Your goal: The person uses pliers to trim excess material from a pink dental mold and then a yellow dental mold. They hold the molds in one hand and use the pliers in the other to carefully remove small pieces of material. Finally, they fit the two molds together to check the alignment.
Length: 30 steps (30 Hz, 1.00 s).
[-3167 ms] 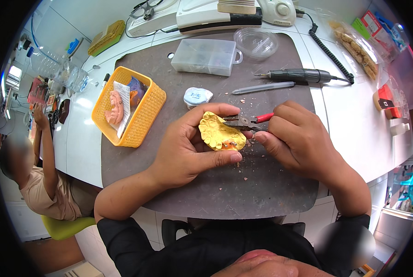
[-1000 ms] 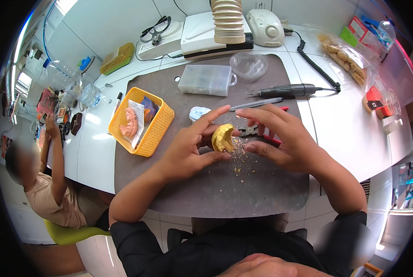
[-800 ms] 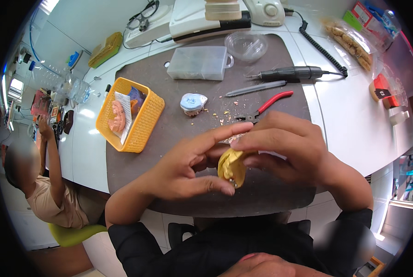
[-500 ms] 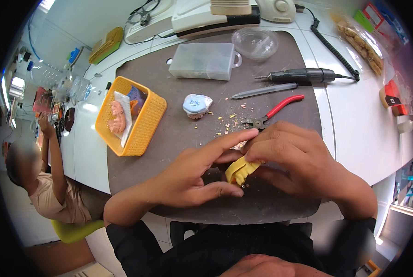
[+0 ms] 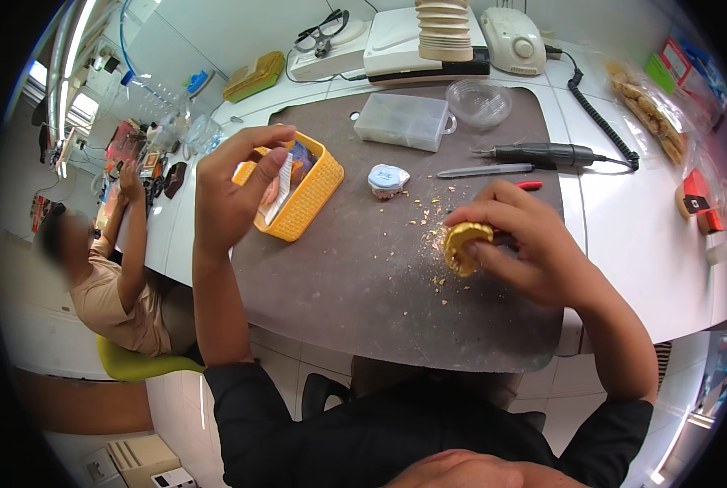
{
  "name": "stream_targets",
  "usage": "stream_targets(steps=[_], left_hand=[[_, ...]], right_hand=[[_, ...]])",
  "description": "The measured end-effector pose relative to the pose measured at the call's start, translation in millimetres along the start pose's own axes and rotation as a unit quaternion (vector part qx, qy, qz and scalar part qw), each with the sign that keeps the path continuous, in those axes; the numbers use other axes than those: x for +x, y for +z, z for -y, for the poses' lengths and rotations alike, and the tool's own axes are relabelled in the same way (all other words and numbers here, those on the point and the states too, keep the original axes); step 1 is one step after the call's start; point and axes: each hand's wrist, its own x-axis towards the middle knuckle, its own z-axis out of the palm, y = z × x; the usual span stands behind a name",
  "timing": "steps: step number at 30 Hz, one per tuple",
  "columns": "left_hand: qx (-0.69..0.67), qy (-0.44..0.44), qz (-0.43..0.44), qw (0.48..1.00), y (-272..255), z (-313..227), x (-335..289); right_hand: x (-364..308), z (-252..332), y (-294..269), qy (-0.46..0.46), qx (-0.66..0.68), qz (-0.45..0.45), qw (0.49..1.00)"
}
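Observation:
My right hand (image 5: 534,248) grips a yellow dental cast (image 5: 462,246) by its edge, over the crumb-strewn mat. My left hand (image 5: 237,183) is raised at the near left side of a yellow woven basket (image 5: 319,199), thumb and forefinger apart with nothing visible between them. In the basket, partly behind my left hand, lie a pink dental cast (image 5: 275,198), a white sheet and something purple-blue. Beyond my right hand, one red handle of the cutters (image 5: 529,185) shows; my fingers hide most of the tool. A small blue-and-white lump (image 5: 389,179) sits between basket and cast.
The brown mat (image 5: 355,285) carries yellow and pink crumbs. Toward its far side are a clear plastic case (image 5: 401,122), a round clear tub (image 5: 479,103), a grey pen-like tool (image 5: 485,171) and a corded black handpiece (image 5: 542,154). A person (image 5: 119,276) sits at the left.
My left hand has let go of the yellow cast and moved up and left to the basket. My right hand keeps the cast, now turned and moved slightly away from me. The view has shifted.

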Motion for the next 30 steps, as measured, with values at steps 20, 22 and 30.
stream_targets(steps=[20,22,30], left_hand=[[0.341,-0.085,0.308,0.884,-19.2,52.3,16.2],[0.375,-0.08,0.316,0.868,-17.2,42.5,20.4],[0.306,-0.042,0.113,0.944,-32.9,46.6,23.0]], right_hand=[[10.6,-7.2,-24.4,0.203,0.268,0.048,0.941],[7.0,-13.7,-23.2,0.149,0.264,0.055,0.951],[7.9,-17.8,-28.1,0.056,0.283,0.034,0.957]])
